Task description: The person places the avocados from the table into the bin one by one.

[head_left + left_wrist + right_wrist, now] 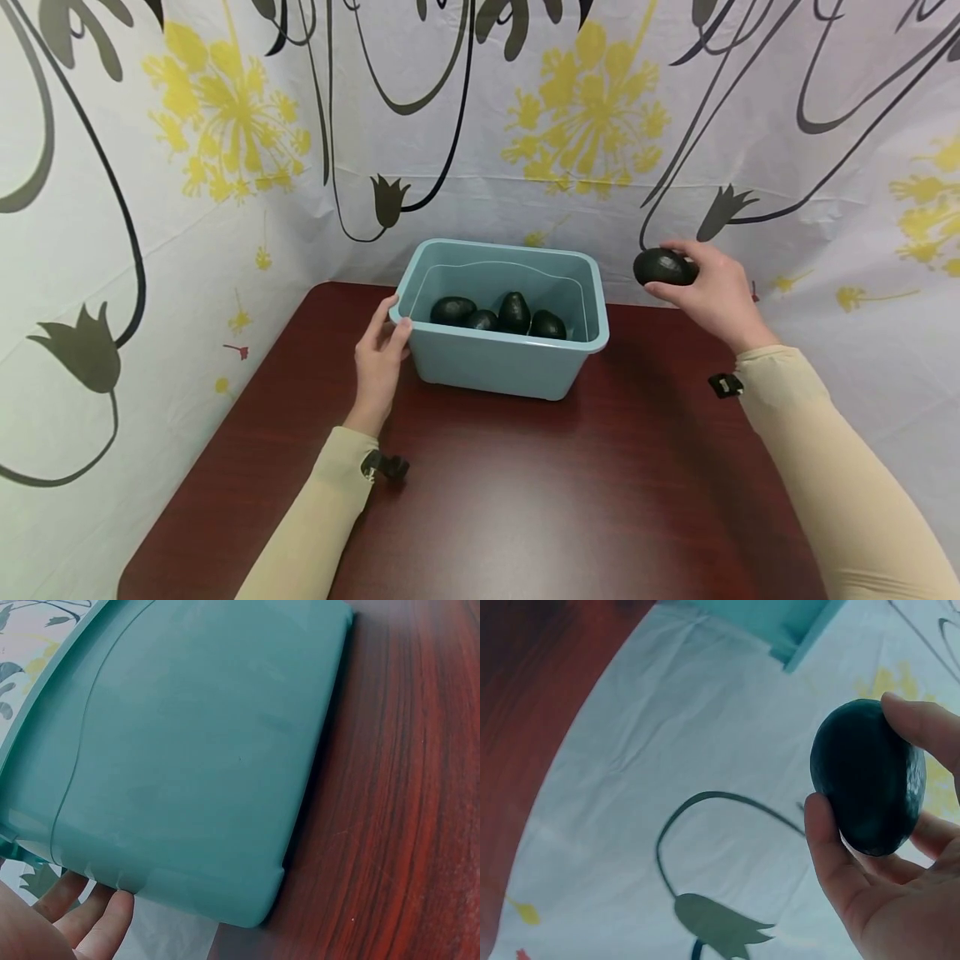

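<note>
A light blue plastic bin [495, 360] stands at the back of the table with several dark avocados [514, 313] lying in it. At its front left corner, my left hand [378, 358] grips the rim, thumb over the edge. The left wrist view shows fingers [112, 922] against the outer wall of the bin [195, 765]. To the right of the bin, my right hand [712, 292] holds another avocado [663, 267] up in the air. In the right wrist view, thumb and fingers close round this avocado [866, 776] from its sides.
The dark red-brown wooden table [480, 500] reaches back to a white curtain [465, 142] with grey and yellow flower prints. This curtain hangs close behind the bin and along the left side.
</note>
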Motion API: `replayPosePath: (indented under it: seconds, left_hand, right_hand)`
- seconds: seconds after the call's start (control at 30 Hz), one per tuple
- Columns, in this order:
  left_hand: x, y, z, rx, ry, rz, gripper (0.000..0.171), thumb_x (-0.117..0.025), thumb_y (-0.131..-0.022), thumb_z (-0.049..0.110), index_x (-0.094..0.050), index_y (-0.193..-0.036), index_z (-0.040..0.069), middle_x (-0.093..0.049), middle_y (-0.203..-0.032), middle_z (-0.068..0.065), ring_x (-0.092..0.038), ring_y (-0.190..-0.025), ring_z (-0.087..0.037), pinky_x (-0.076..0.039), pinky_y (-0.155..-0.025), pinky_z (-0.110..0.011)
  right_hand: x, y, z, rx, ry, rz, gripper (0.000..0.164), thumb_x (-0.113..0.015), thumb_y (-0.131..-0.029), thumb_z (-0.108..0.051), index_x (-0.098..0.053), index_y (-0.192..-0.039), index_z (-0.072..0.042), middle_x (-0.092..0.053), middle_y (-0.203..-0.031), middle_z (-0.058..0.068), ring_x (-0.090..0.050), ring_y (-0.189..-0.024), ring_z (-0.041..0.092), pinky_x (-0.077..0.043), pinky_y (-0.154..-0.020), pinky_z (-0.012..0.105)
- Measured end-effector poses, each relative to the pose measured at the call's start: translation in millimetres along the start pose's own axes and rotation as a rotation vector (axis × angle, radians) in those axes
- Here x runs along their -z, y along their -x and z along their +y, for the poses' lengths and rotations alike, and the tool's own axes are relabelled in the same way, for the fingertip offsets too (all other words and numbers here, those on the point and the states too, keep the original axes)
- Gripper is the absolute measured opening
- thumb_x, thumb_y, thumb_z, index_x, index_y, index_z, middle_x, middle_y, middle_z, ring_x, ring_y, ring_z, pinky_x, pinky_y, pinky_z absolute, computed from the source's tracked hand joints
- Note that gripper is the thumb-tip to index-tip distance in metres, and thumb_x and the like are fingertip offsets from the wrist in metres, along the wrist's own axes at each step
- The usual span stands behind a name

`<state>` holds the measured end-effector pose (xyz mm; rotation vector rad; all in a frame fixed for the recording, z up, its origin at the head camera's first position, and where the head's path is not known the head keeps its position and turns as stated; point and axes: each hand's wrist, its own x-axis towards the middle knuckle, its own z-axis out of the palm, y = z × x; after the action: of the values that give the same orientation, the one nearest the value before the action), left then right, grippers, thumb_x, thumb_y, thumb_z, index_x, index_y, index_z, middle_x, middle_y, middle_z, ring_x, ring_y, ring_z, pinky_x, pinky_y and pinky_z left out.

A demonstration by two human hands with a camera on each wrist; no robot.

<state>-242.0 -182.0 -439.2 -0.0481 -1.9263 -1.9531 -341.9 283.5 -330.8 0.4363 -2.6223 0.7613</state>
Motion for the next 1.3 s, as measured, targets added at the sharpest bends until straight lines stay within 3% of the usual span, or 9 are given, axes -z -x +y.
replayPosePath:
  seconds: [0.43, 0.7, 1.0, 1.3]
  left_hand:
    - [0.3, 0.2, 2.1, 0.007, 0.004, -0.006, 0.053, -0.066, -0.099, 0.036, -0.051, -0.149, 0.024, -0.053, -0.143, -0.012, -0.058, -0.118, -0.023, -0.047, -0.098, -0.057]
    - [0.5, -0.2, 2.9, -0.001, 0.016, -0.011, 0.053, -0.066, -0.099, 0.034, -0.05, -0.149, 0.023, -0.051, -0.145, -0.013, -0.057, -0.121, -0.025, -0.046, -0.099, -0.059]
    - [1.5, 2.0, 3.7, 0.006, -0.011, -0.013, 0.053, -0.065, -0.1, 0.035, -0.05, -0.149, 0.024, -0.052, -0.144, -0.015, -0.058, -0.118, -0.024, -0.049, -0.097, -0.054]
    - [1.3, 1.0, 4.0, -0.002, -0.009, -0.009, 0.053, -0.065, -0.1, 0.034, -0.05, -0.149, 0.023, -0.053, -0.143, -0.014, -0.057, -0.119, -0.027, -0.05, -0.096, -0.053]
  right_hand:
    - [8.4, 6.6, -44.5, 0.1, -0.016, 0.052, 0.067, -0.083, -0.083, -0.038, -0.056, -0.144, -0.026, -0.058, -0.133, 0.008, -0.056, -0.112, 0.033, -0.045, -0.085, 0.054]
    - [8.9, 11.1, -73.3, 0.21, -0.034, 0.083, 0.067, -0.086, -0.082, -0.034, -0.058, -0.143, -0.027, -0.06, -0.129, 0.007, -0.058, -0.108, 0.029, -0.045, -0.083, 0.048]
    - [-6.0, 18.3, -99.0, 0.315, -0.063, 0.009, 0.064, -0.085, -0.083, -0.034, -0.059, -0.141, -0.03, -0.06, -0.12, -0.002, -0.057, -0.1, 0.019, -0.047, -0.078, 0.04]
    - [-18.4, 20.9, -115.6, 0.36, -0.068, -0.042, 0.066, -0.084, -0.082, -0.039, -0.057, -0.142, -0.031, -0.059, -0.126, -0.006, -0.058, -0.103, 0.015, -0.048, -0.079, 0.037]
